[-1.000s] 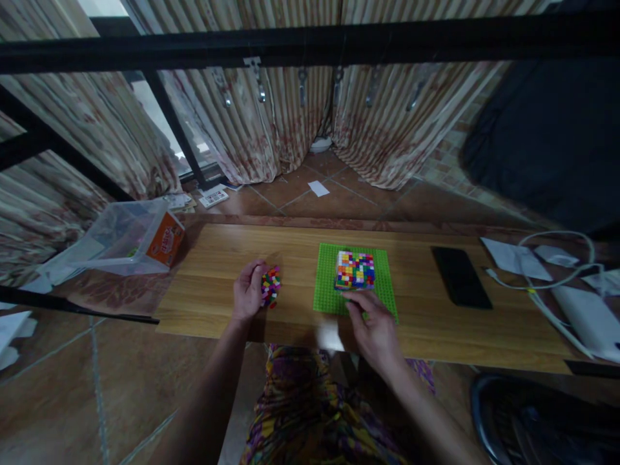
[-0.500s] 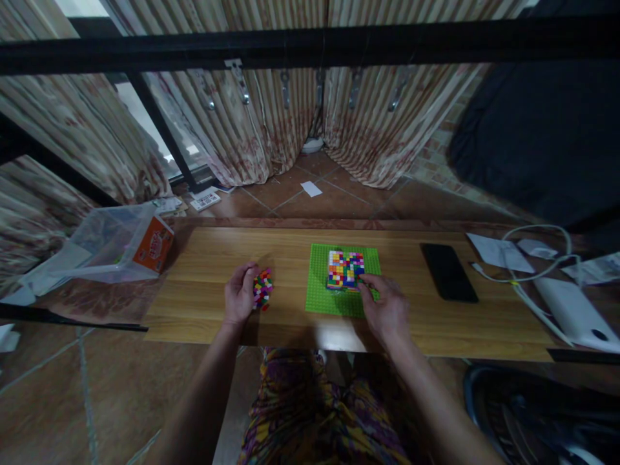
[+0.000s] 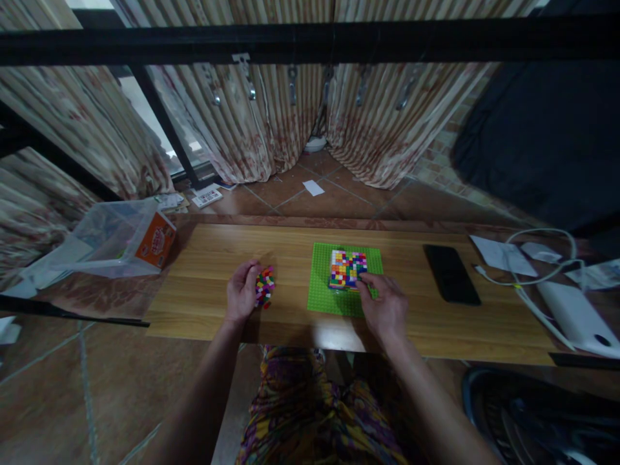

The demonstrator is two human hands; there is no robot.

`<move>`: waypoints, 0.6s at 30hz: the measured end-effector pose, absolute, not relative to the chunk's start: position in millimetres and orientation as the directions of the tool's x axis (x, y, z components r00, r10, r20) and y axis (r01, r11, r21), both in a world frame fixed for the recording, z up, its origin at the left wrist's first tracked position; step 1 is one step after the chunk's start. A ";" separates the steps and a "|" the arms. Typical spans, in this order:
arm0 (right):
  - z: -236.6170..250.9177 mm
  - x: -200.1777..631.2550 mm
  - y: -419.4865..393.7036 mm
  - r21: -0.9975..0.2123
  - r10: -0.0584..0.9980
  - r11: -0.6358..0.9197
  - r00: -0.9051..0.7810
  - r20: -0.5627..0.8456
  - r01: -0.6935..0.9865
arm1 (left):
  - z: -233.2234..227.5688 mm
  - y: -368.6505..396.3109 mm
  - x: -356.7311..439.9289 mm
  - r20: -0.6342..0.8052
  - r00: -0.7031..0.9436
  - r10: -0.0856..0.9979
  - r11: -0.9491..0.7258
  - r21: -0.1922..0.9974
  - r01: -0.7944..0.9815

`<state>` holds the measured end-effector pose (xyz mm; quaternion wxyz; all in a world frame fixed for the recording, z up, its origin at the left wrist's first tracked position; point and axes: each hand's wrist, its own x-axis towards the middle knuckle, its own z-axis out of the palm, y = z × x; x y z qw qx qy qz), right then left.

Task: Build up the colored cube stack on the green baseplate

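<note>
On the wooden table lies a green studded baseplate (image 3: 320, 300). A block of many-coloured small building bricks (image 3: 347, 266) is stacked on it, with white ones at its far left corner. My right hand (image 3: 385, 303) reaches over the plate's right side, thumb and forefinger pinched at the block's near right corner. Whatever is between those fingertips is too small to make out. To the left, a loose pile of small coloured bricks (image 3: 265, 287) lies on the wood. My left hand (image 3: 242, 294) rests against the pile's left side, fingers curled closed; what they hold, if anything, is hidden.
A black phone (image 3: 450, 274) lies right of the baseplate. Beyond it are a white cable (image 3: 526, 303), a white device (image 3: 578, 316) and papers (image 3: 504, 258). A clear plastic box (image 3: 116, 242) with an orange label stands left of the table (image 3: 194, 278). A dark rail (image 3: 310, 42) crosses above.
The view has shifted slightly, moving the table a little to the right in the picture. My right fingertips have moved slightly left along the brick block's near edge. My left hand stays by the pile.
</note>
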<state>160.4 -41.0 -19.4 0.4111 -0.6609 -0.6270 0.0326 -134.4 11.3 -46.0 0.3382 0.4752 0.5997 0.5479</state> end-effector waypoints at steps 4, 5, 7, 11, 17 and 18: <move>-16.9 161.1 -43.6 -0.624 0.859 0.100 0.250 0.447 0.775 | -45.8 11.2 -134.4 0.113 -0.324 0.939 -0.044 0.976 0.214; -16.5 161.6 -44.7 -0.642 0.860 0.092 0.265 0.437 0.761 | -46.1 11.4 -134.5 0.108 -0.325 0.940 -0.038 0.976 0.214; -16.2 163.0 -46.7 -0.684 0.857 0.072 0.306 0.415 0.726 | -46.4 11.8 -134.8 0.101 -0.323 0.941 -0.031 0.976 0.215; -19.6 166.0 -46.2 -0.781 0.834 0.024 0.418 0.360 0.624 | -45.8 12.3 -134.6 0.129 -0.323 0.938 -0.052 0.970 0.235; -34.3 164.2 -32.7 -0.874 0.825 -0.058 0.516 0.230 0.482 | -46.2 11.7 -133.9 0.121 -0.328 0.937 -0.055 0.977 0.204; -36.2 163.2 -30.9 -0.888 0.826 -0.058 0.521 0.215 0.457 | -46.7 11.8 -134.1 0.120 -0.327 0.937 -0.055 0.978 0.202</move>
